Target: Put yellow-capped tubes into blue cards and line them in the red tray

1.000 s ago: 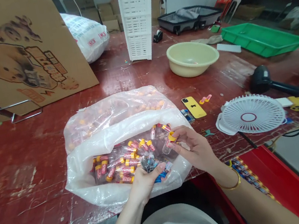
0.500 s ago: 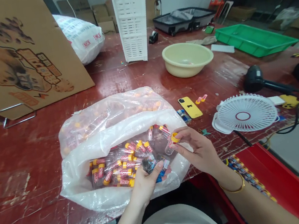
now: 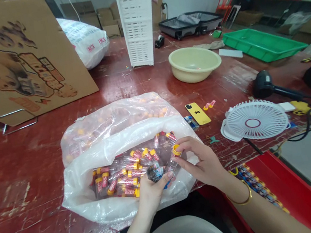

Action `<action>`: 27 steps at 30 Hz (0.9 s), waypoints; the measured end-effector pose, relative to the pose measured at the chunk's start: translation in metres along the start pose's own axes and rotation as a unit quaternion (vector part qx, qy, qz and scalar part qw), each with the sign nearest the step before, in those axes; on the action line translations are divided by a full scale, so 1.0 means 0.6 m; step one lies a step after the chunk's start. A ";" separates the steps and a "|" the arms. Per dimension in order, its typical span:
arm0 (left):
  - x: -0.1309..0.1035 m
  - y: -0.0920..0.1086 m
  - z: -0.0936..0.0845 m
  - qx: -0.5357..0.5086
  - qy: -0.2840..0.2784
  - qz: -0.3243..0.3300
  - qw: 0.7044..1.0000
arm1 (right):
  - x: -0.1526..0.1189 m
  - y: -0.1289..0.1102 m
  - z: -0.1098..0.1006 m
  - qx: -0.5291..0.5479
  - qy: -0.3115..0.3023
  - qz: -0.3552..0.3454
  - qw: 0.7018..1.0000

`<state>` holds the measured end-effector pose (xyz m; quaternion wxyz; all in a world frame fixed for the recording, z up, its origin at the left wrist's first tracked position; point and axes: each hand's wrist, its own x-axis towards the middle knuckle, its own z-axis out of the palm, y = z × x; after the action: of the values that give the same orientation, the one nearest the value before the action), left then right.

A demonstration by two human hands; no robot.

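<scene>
A white plastic bag [image 3: 91, 212] lies with its mouth towards me, full of clear tubes with yellow caps [image 3: 127, 181] and pink-red contents. Over its opening, my left hand [image 3: 151, 193] is closed on small blue and dark packets [image 3: 155, 172], thumb on top. Just right of it, my right hand [image 3: 201, 160] pinches a clear tube [image 3: 172, 163] near its yellow rim [image 3: 176, 150]. The tube tilts with its lower end towards the packets. Whether the two touch I cannot tell.
Right of the bag lie a yellow phone [image 3: 198, 113], a white fan [image 3: 254, 120] and a black hair dryer-like device [image 3: 262, 83]. Behind stand a cream basin [image 3: 196, 63], a green tray [image 3: 265, 45] and a large carton [image 3: 14, 65]. A red bin [image 3: 294, 184] sits below the table edge.
My right hand has moved slightly left and down with the tube, bringing it closer to the packets. My left hand keeps its hold on the packets.
</scene>
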<state>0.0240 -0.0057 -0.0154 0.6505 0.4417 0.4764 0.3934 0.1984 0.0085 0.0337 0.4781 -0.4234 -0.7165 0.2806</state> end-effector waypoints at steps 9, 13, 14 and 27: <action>-0.015 0.015 0.023 -0.182 0.045 -0.197 0.962 | -0.014 0.064 0.033 0.275 0.022 0.282 0.919; -0.007 0.028 0.034 -0.259 0.045 -0.214 0.941 | -0.045 0.049 0.045 0.291 -0.057 0.275 0.915; -0.005 0.031 0.037 -0.274 0.040 -0.210 0.938 | -0.052 0.041 0.049 0.286 -0.083 0.273 0.915; -0.009 0.020 0.033 -0.257 0.005 -0.146 0.955 | -0.069 0.028 0.050 0.076 -0.040 0.166 0.982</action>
<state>0.0408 -0.0109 0.0006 0.7902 0.1828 0.4216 0.4054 0.1839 -0.0196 -0.0097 0.4269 -0.4875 -0.6313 0.4260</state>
